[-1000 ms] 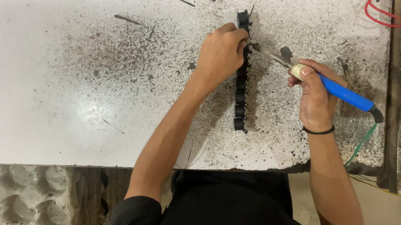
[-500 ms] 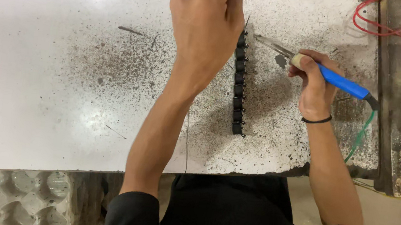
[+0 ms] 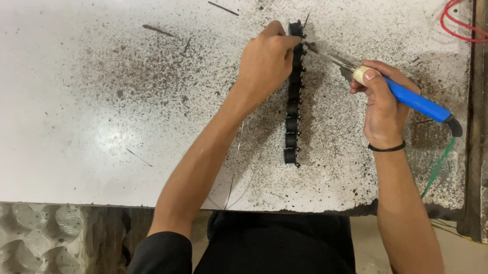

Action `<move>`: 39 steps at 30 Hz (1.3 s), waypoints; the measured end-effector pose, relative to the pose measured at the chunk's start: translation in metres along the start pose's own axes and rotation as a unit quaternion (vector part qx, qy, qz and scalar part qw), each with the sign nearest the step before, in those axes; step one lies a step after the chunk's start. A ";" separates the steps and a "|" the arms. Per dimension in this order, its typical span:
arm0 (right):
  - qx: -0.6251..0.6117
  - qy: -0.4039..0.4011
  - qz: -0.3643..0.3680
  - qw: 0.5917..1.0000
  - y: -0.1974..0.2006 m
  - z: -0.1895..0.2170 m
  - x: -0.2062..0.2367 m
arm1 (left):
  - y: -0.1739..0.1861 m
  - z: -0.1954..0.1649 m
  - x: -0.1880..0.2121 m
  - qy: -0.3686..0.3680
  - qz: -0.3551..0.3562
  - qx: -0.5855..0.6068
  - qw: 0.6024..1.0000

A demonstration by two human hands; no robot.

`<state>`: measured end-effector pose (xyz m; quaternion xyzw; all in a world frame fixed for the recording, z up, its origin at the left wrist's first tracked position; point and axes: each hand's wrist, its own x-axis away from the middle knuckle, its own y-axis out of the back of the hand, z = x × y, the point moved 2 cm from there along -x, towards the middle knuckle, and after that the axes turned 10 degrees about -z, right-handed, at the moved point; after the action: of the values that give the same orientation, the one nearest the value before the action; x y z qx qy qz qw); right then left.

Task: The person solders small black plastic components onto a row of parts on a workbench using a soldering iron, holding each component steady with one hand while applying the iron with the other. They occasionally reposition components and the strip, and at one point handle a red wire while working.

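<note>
Blue-handled soldering iron (image 3: pixel 408 98) sits in the right hand's (image 3: pixel 383 106) closed grip; left hand (image 3: pixel 267 64) pinches the black component strip (image 3: pixel 294 100).

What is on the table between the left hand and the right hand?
In the head view, the black strip of small parts and the soldering iron's metal tip lie between the left hand and the right hand.

One desk (image 3: pixel 48 104) carries one black strip of parts (image 3: pixel 295 100). Two hands are at work: one left hand (image 3: pixel 267 61) and one right hand (image 3: pixel 383 106). There is one soldering iron (image 3: pixel 405 98), one red wire (image 3: pixel 485 29), one egg tray (image 3: pixel 15 240) and one wristband (image 3: pixel 386 148).
</note>
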<state>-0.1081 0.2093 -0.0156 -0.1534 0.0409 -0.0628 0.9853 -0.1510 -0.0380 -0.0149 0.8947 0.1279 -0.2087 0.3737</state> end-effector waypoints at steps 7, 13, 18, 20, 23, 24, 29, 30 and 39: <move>-0.002 -0.024 -0.004 1.000 0.004 0.000 -0.004 | 0.003 -0.006 -0.009 -0.034 0.004 0.000 0.999; -0.012 -0.026 -0.031 0.999 0.005 -0.003 -0.002 | -0.002 -0.010 -0.006 -0.053 0.025 -0.055 0.997; -0.003 -0.027 -0.023 0.999 0.006 0.000 0.000 | -0.006 -0.014 -0.005 -0.079 0.012 -0.072 0.994; 0.007 -0.027 -0.020 0.999 0.006 0.000 0.000 | -0.006 -0.015 -0.004 -0.078 0.010 -0.083 0.993; -0.013 -0.017 -0.031 0.999 0.006 0.000 -0.001 | -0.004 -0.015 -0.003 -0.079 0.002 -0.042 0.996; -0.026 -0.011 -0.037 0.999 0.006 0.000 -0.001 | -0.004 -0.014 -0.003 -0.074 0.001 -0.036 0.997; 0.000 -0.001 -0.033 0.999 0.005 -0.001 -0.001 | -0.003 -0.009 -0.004 -0.041 0.003 -0.023 0.999; -0.004 0.004 -0.042 0.999 0.005 -0.001 -0.001 | -0.003 -0.008 -0.004 -0.043 0.005 -0.027 0.999; 0.001 -0.008 -0.022 1.000 0.000 0.000 0.002 | -0.003 -0.005 -0.001 -0.062 -0.013 -0.019 0.998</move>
<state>-0.1064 0.2093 -0.0163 -0.1542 0.0297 -0.0831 0.9841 -0.1514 -0.0323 -0.0132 0.8711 0.1204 -0.2661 0.3947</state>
